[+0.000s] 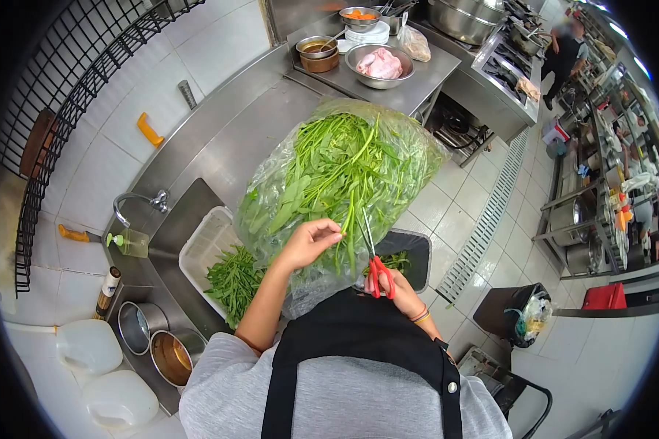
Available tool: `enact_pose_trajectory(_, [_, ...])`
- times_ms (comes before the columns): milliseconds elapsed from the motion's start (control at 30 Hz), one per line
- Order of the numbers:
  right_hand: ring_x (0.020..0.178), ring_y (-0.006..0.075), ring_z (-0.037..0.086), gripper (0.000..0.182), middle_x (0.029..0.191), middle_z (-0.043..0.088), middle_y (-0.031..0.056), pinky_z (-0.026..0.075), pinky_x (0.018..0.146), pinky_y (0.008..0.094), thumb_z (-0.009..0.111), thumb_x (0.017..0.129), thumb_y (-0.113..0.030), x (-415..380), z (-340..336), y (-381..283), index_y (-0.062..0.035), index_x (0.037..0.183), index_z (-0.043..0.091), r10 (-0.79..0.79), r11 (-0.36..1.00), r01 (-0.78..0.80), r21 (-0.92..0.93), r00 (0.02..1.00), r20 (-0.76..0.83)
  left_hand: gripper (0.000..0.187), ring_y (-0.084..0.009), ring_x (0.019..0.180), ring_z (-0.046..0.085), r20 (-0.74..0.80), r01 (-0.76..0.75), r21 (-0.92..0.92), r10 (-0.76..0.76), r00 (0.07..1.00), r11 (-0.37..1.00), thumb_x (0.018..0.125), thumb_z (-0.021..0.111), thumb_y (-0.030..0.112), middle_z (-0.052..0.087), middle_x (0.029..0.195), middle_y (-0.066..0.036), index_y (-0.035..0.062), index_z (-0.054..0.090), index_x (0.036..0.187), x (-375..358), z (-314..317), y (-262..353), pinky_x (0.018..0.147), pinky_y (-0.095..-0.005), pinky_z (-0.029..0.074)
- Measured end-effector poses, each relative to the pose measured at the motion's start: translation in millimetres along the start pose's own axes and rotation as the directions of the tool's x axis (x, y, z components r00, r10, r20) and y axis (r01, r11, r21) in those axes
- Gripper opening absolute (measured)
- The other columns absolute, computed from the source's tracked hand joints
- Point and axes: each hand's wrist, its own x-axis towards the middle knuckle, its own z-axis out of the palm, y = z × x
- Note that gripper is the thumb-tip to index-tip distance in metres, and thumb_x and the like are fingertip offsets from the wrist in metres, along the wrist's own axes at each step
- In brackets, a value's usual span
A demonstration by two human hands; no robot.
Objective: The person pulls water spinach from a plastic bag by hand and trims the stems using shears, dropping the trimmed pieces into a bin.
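A large clear plastic bag [425, 146] lies open on the steel counter, full of long-stemmed leafy greens [337, 157]. My left hand [311, 244] pinches a few green stems at the near side of the heap. In my right hand [399, 291] are red-handled scissors [375, 276], their blades pointing up beside those stems. Below the scissors, a dark bin [416, 256] holds some green leaves. Left of my left forearm, a white plastic tub [198, 245] in the sink contains cut greens [234, 282].
Behind the bag stand a steel bowl of raw poultry [381, 66] and small pots [317, 55]. A faucet [143, 203], soap bottle [132, 243] and metal pots [140, 325] are at left. A lined trash bin [501, 311] stands at right. Another person [564, 55] is far off by the stoves.
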Motion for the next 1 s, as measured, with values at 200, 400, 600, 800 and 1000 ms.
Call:
enact_pose_trajectory(200, [0.073, 0.0173, 0.05, 0.052, 0.074, 0.054, 0.0073, 0.04, 0.068, 0.0273, 0.045, 0.089, -0.049, -20.4, -12.6, -9.0, -0.0011, 0.071, 0.053, -0.105, 0.992, 0.107, 0.06, 0.993, -0.05, 0.008, -0.0131, 0.079, 0.059, 0.16, 0.001, -0.201, 0.032, 0.987, 0.98, 0.092, 0.047, 0.01, 0.059, 0.086, -0.005, 0.0038, 0.047, 0.096, 9.1, 24.2, -0.1, 0.071, -0.0259, 0.045])
enact_pose_trajectory(400, [0.068, 0.0121, 0.049, 0.043, 0.073, 0.054, 0.0043, 0.04, 0.065, 0.0247, 0.047, 0.09, -0.04, -34.7, -34.0, -10.5, -0.002, 0.071, 0.054, 0.02, 0.999, -0.023, -0.028, 0.993, -0.114, 0.016, -0.0142, 0.065, 0.053, -0.029, 0.185, -0.531, -0.236, 0.971, 0.827, 0.094, 0.04, 0.02, 0.054, 0.085, -0.003, 0.0086, 0.045, 0.105, 18.5, 39.5, -10.6, 0.061, -0.0253, 0.04])
enact_pose_trajectory(600, [0.065, 0.0065, 0.048, 0.033, 0.07, 0.054, 0.0003, 0.04, 0.061, 0.0209, 0.05, 0.09, -0.031, -26.7, -30.2, -3.4, -0.0026, 0.075, 0.056, 0.072, 0.988, -0.075, -0.139, 0.997, -0.027, 0.024, -0.0056, 0.05, 0.037, -0.16, 0.145, -0.424, -0.231, 0.96, 0.894, 0.092, 0.047, 0.027, 0.047, 0.069, 0.002, 0.0086, 0.051, 0.106, 23.6, 35.9, -13.0, 0.048, -0.0199, 0.031])
enact_pose_trajectory(800, [0.064, 0.0066, 0.047, 0.033, 0.071, 0.054, 0.0001, 0.04, 0.061, 0.0207, 0.05, 0.09, -0.032, -15.2, -26.6, -1.6, -0.0027, 0.075, 0.056, 0.092, 0.987, -0.092, -0.135, 0.996, -0.001, 0.021, -0.0035, 0.046, 0.025, -0.155, 0.173, -0.348, -0.238, 0.959, 0.922, 0.093, 0.047, 0.025, 0.034, 0.061, 0.006, 0.0063, 0.054, 0.1, 27.4, 33.7, -11.9, 0.044, -0.0187, 0.024])
enact_pose_trajectory(1000, [0.065, 0.007, 0.047, 0.035, 0.072, 0.054, 0.0003, 0.039, 0.061, 0.0209, 0.051, 0.089, -0.034, -16.8, -24.1, -9.8, -0.0025, 0.077, 0.056, 0.049, 0.99, -0.049, -0.135, 0.999, 0.0, 0.019, -0.0066, 0.057, 0.043, -0.075, 0.022, -0.41, -0.058, 0.995, 0.912, 0.093, 0.047, 0.023, 0.046, 0.066, 0.002, 0.0051, 0.054, 0.092, 25.9, 30.7, -11.9, 0.054, -0.0222, 0.037])
